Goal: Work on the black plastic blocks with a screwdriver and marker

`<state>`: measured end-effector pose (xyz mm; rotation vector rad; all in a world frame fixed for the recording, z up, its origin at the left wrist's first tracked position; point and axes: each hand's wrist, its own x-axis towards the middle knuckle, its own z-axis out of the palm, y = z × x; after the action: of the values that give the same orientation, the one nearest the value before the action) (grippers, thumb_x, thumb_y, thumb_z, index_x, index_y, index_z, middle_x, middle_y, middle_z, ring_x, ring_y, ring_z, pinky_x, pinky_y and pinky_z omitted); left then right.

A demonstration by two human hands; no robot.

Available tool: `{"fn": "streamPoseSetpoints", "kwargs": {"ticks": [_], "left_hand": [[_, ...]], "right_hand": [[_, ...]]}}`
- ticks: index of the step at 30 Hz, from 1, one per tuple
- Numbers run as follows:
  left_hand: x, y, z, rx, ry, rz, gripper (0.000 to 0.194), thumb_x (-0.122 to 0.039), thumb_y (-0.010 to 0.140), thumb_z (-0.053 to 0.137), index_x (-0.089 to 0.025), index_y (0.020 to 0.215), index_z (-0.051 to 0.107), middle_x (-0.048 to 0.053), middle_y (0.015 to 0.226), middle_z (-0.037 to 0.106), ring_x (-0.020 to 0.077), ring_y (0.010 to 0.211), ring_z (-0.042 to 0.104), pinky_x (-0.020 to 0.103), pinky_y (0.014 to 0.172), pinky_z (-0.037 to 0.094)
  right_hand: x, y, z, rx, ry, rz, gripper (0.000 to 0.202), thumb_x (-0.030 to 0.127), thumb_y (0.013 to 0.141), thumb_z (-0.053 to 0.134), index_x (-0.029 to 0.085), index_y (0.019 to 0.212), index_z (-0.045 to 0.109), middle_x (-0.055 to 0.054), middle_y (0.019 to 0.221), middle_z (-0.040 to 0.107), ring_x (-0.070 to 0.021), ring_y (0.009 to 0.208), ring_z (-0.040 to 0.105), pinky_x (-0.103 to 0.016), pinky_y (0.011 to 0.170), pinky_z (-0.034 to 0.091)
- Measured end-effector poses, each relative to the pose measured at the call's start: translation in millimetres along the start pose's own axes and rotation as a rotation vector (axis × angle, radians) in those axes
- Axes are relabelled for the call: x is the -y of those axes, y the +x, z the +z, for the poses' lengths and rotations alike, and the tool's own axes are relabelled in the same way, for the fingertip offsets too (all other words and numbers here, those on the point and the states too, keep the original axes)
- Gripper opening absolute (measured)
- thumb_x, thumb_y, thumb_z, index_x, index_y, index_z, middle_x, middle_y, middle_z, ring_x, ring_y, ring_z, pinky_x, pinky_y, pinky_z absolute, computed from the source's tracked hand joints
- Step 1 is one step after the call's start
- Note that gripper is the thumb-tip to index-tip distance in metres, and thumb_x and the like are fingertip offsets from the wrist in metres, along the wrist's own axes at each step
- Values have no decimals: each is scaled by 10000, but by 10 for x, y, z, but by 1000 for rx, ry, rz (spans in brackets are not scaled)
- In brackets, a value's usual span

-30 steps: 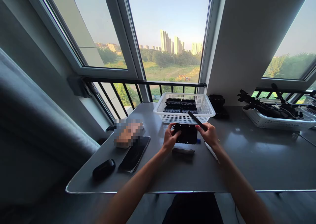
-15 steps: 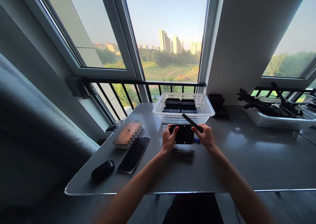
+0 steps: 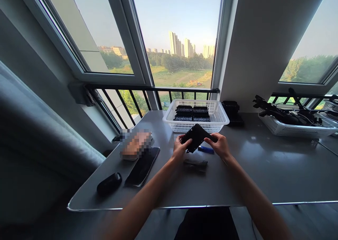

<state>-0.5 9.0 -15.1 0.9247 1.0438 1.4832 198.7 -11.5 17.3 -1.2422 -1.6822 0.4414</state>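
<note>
two bare hands met over a gray tabletop (image 3: 258, 183) by a window, the left hand (image 3: 179, 147) closed on a flat black panel (image 3: 193, 140), its thumb across the near face. the right hand (image 3: 221, 146) gripped what looked like a narrow black strip (image 3: 210, 135) at the panel's far-right side; dark against dark, it could not be told whether strip and panel were joined. the panel was tilted, held up off the table in front of a white basket (image 3: 195, 127).

below the hands lay a blue object (image 3: 206, 149) and, nearer the person, a small dark item (image 3: 195, 165). several black ribbed pieces (image 3: 192, 114) sat grouped inside the basket, while more black pieces (image 3: 231, 109) were piled just beside it, on the right.

work on the panel appeared to be under way rather than finished, as it was in the hands and not set down; whether the grouped or piled pieces were complete could not be told.

farther left rested a phone (image 3: 142, 166), a rounded black object (image 3: 109, 183) and a partly blurred box (image 3: 136, 145). well to the right, a second basket (image 3: 298, 130) held dark gear and cables (image 3: 298, 116).
</note>
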Motion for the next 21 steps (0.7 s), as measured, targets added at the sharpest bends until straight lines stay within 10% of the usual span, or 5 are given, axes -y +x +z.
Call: {"fn": "streamPoseSetpoints", "kwargs": {"ticks": [8,21], "left_hand": [[-154,-150,62,363,210,8,596,-327,596,797,-164,1104,530,43,833,719,217,715,699,340,652,576],[-276,-252,108,112,530,363,410,-218,652,695,-197,992,467,11,839,667,188,781,670,300,709,529]], "right_hand": [[59,-3,-12,-29,-11,17,437,591,816,573,177,720,676,-36,719,630,-161,630,546,-259,575,398],[268,-71,-2,69,-36,-24,362,445,908,472,183,718,631,-14,645,601,-142,587,519,-253,566,359]]}}
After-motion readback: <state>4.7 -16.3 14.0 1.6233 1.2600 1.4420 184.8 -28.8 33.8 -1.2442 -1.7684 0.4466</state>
